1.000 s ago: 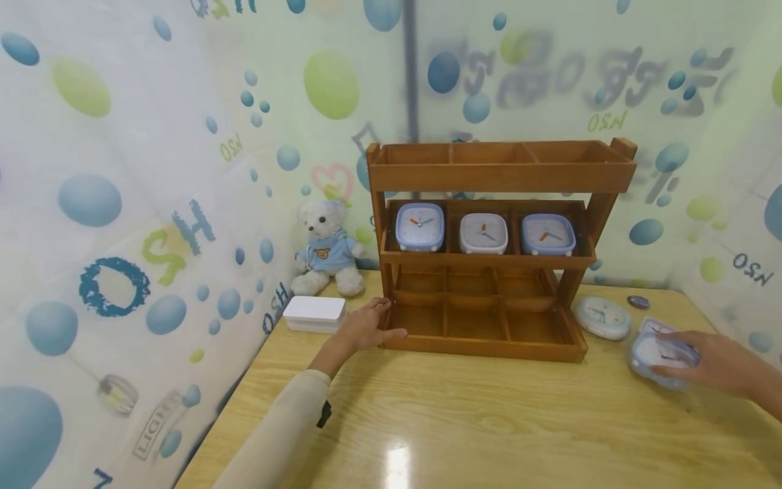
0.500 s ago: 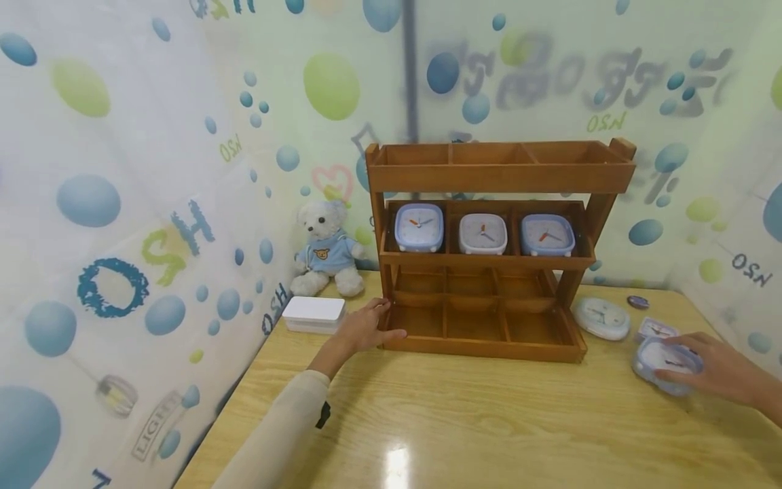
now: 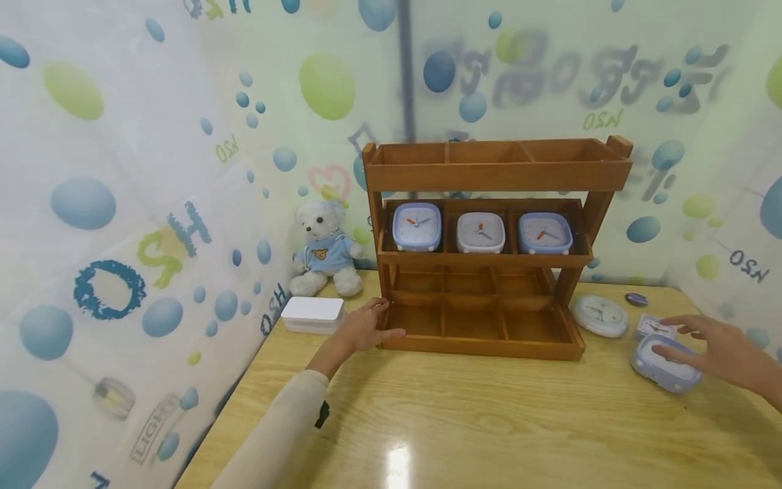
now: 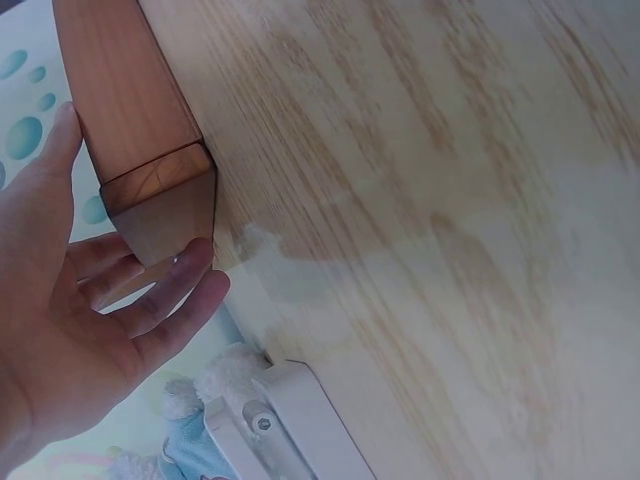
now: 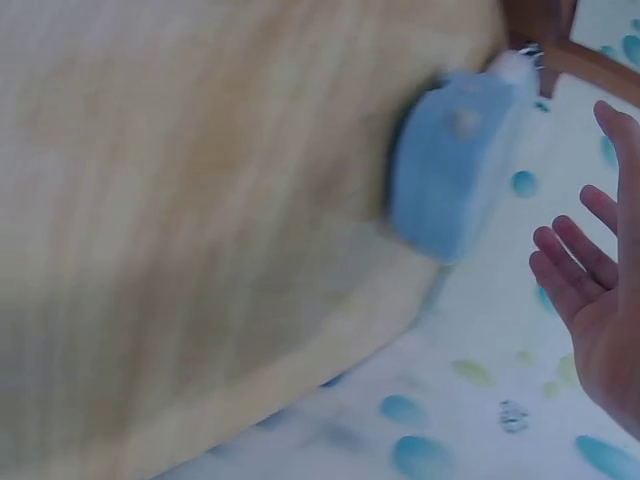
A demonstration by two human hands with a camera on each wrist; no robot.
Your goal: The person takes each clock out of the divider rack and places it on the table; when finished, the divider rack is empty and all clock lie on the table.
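In the head view my left hand grips the lower left corner of a brown wooden rack, its thumb along the front. The left wrist view shows fingers bent around the end of the rack's wooden side. My right hand is spread just over a blue alarm clock, face up on the table at the right. In the right wrist view that clock's blue body stands apart from the fingers. Behind it lies a small pale purple clock.
The rack's middle tier holds a blue clock, a white clock and another blue clock. An oval white clock and a small dark oval object lie right of it. Left are a teddy bear and white box.
My right hand has let go of the blue alarm clock and lifted slightly off it, its fingers spreading. The clock now rests on the table. My left hand stays at the rack.
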